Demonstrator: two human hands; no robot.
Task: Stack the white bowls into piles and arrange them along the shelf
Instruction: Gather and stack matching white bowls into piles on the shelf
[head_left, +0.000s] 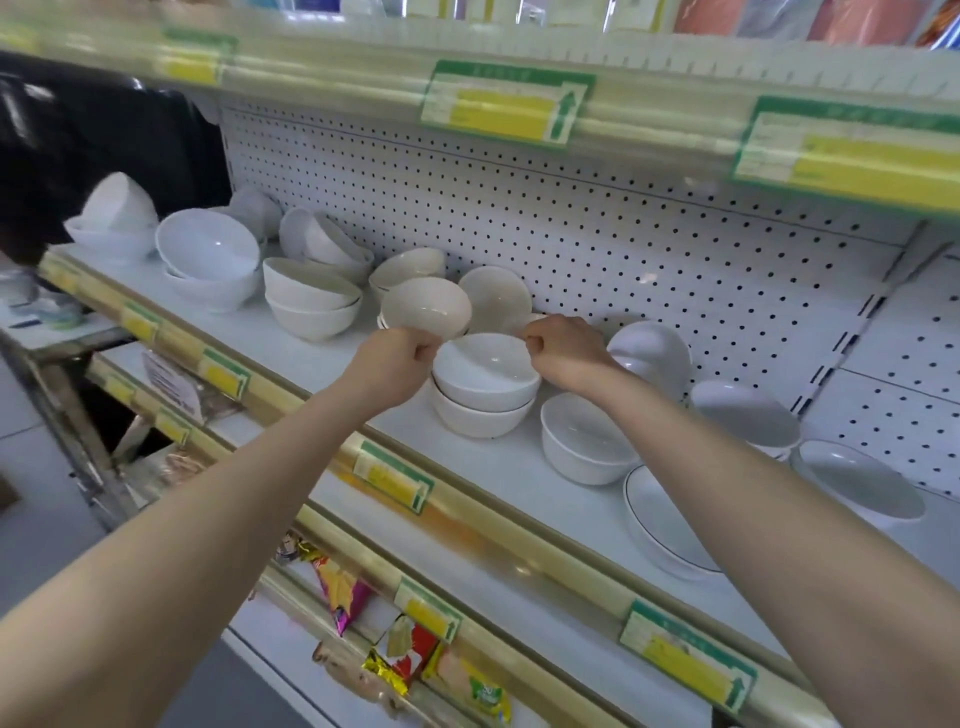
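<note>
A pile of two white bowls (485, 384) stands mid-shelf on the white shelf (332, 358). My left hand (397, 358) pinches the top bowl's left rim and my right hand (563, 348) pinches its right rim. Behind them several cream bowls (426, 309) lean tilted against each other. Further left stand another pile of two (309, 301) and a bigger white pile (210, 260). To the right lie a single upright bowl (584, 439), an overturned bowl (652, 353) and tilted bowls (743, 415).
A pegboard back wall (571, 218) closes the shelf. An upper shelf edge with green-yellow price tags (506, 106) overhangs. A wide rimmed bowl (662, 519) sits near the front edge at right. Snack packets (400, 660) hang on the lower shelf.
</note>
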